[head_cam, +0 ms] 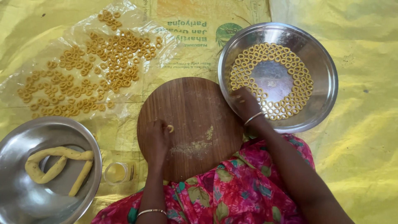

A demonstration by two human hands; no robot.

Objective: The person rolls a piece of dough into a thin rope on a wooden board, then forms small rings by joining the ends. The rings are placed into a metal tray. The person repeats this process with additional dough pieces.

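My left hand (157, 139) has its fingertips pinched on a small curl of yellow dough (170, 128), pressed to the round brown wooden board (190, 124); my right hand (246, 103) reaches over the rim of the wide shiny steel plate (327, 83), fingers closed near the ring of small dough loops (269, 79), though I cannot tell whether they grip one. From here I judge the right hand's knuckles could nudge neighbouring loops and break the neat circle, since they sit touching. The curl under my left fingers could flatten or stick to the board's crumbly patch. Further out, the steel bowl holding thick dough ropes (58, 166) and the small glass jar (117, 172) sit near my left forearm, where a careless sweep might tip the jar.
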